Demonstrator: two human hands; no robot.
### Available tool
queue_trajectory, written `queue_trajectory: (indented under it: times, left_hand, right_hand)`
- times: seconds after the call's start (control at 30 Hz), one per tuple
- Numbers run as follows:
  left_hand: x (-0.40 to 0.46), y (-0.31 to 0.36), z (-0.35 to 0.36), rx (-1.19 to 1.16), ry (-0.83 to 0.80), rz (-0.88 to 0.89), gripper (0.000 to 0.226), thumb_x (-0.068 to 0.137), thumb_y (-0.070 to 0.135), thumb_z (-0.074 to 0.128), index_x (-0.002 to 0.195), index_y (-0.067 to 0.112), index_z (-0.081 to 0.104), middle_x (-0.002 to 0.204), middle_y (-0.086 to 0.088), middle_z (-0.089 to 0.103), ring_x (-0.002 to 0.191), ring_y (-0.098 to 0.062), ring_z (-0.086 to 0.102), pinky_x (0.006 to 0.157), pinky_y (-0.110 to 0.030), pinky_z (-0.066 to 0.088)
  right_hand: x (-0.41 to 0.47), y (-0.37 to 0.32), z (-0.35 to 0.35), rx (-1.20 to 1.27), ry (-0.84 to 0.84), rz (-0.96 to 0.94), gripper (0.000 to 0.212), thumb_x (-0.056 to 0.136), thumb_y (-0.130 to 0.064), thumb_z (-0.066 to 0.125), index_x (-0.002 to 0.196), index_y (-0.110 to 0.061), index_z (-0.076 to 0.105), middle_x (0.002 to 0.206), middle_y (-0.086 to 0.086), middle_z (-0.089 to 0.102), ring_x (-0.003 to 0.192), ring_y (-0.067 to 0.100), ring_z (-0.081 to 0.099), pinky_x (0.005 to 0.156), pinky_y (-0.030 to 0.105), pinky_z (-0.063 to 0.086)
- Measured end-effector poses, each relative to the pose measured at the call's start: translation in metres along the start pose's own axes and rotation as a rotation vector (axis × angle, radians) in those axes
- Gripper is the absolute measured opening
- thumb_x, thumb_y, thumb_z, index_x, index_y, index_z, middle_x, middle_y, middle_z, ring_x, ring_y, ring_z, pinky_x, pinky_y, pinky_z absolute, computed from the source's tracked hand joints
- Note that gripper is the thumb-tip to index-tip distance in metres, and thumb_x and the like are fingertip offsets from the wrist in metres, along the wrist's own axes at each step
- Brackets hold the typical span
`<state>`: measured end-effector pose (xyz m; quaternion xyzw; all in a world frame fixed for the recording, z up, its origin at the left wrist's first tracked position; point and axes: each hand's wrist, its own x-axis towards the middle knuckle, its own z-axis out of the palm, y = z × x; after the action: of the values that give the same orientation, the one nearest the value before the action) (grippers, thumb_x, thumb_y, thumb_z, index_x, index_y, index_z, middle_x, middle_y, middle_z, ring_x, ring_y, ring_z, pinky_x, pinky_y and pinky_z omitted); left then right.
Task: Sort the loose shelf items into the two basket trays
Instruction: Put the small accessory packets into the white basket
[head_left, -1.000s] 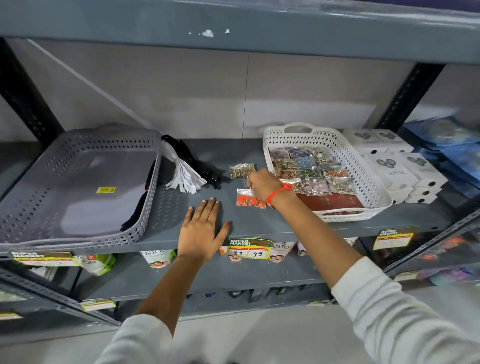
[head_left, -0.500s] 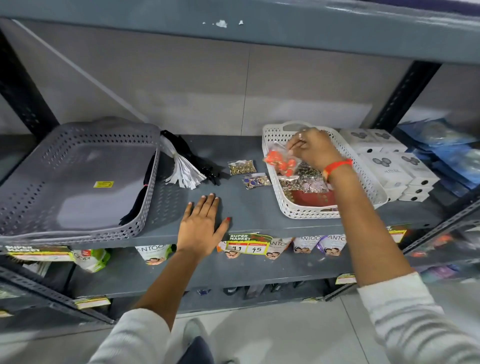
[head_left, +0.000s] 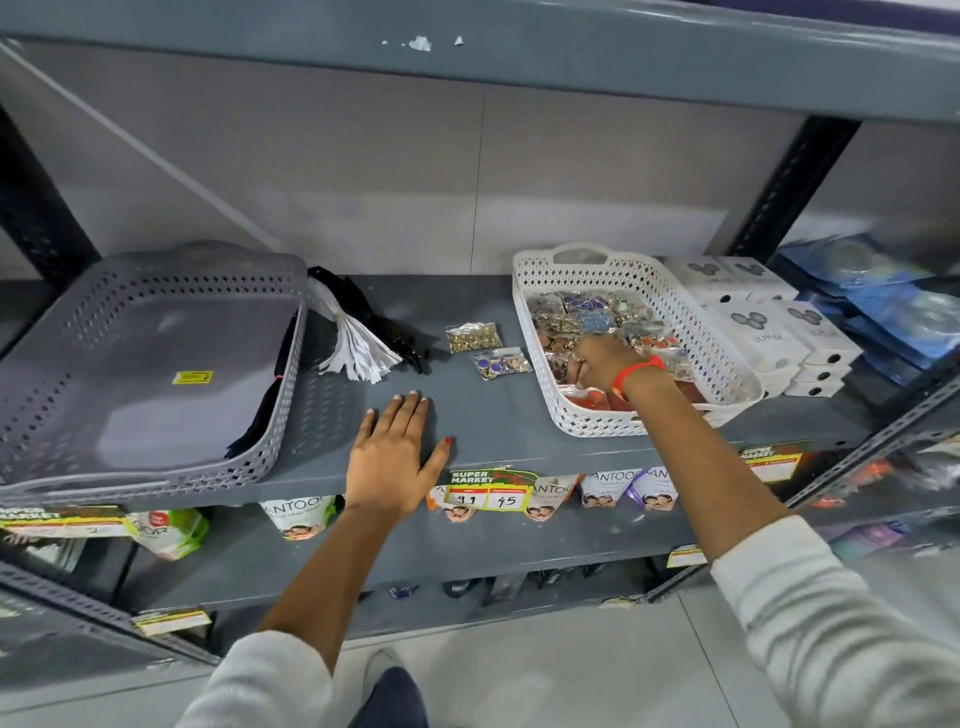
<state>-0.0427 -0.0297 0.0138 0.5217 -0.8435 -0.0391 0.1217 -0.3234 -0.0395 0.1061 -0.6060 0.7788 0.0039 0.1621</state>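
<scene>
A grey basket tray (head_left: 93, 457) sits at the shelf's left, bare inside except for a yellow sticker. To the right, a white basket tray (head_left: 563, 418) holds several small jewellery packets. Between the trays lie a gold packet (head_left: 474, 336), a blue-and-gold packet (head_left: 501, 362) and a black bundle with white tags (head_left: 363, 335). My left hand (head_left: 397, 457) rests flat on the shelf front, fingers apart. My right hand (head_left: 602, 364) hovers low over the white tray's front left, fingers curled down; what is under them is hidden.
White boxes (head_left: 769, 322) are stacked right of the white tray, with blue packs (head_left: 883, 306) beyond them. A dark upright post (head_left: 795, 182) stands at the back right. Price tags (head_left: 488, 491) hang from the shelf edge above sachets on the lower shelf.
My right hand picked an orange packet off the shelf, carried it over the white tray, and has now dropped low toward the tray's front left. My left hand stayed put.
</scene>
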Motion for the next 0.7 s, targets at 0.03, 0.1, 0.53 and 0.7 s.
queue_trajectory:
  times: [0.03,0.1,0.53,0.7]
  left_hand:
    - [0.0,0.0,0.0,0.001,0.0,-0.002,0.083,0.083,0.063,0.005,0.145,0.014,0.029,0.152,-0.002,0.031,0.142,-0.019,0.024,0.117,-0.042,0.016]
    - [0.0,0.0,0.0,0.021,-0.01,-0.003,0.083,0.082,0.063,0.003,0.146,0.015,0.026,0.153,-0.001,0.028,0.143,-0.018,0.021,0.118,-0.04,0.014]
    - [0.001,-0.001,0.0,0.034,-0.021,-0.006,0.08,0.084,0.062,0.006,0.146,0.016,0.027,0.153,0.001,0.028,0.142,-0.017,0.021,0.117,-0.039,0.014]
    - [0.0,0.0,0.0,0.048,-0.016,-0.002,0.08,0.084,0.062,0.006,0.146,0.016,0.028,0.153,0.0,0.029,0.142,-0.017,0.023,0.117,-0.04,0.015]
  right_hand:
    - [0.001,-0.002,-0.002,0.035,0.022,0.001,0.035,0.076,0.011,0.048,0.066,-0.017,0.066,0.095,0.015,0.073,0.091,0.028,0.069,0.089,0.038,0.056]
    - [0.004,-0.011,-0.01,0.12,0.12,-0.017,0.032,0.081,0.015,0.043,0.081,-0.002,0.071,0.102,0.019,0.072,0.097,0.03,0.067,0.094,0.039,0.053]
    - [0.03,-0.102,0.0,-0.094,0.085,-0.222,0.022,0.083,0.012,0.044,0.087,-0.003,0.059,0.089,0.022,0.057,0.083,0.032,0.058,0.076,0.033,0.046]
    - [0.03,-0.1,0.004,-0.06,0.049,-0.213,0.025,0.081,0.011,0.049,0.095,0.003,0.067,0.104,0.022,0.068,0.093,0.037,0.067,0.089,0.04,0.054]
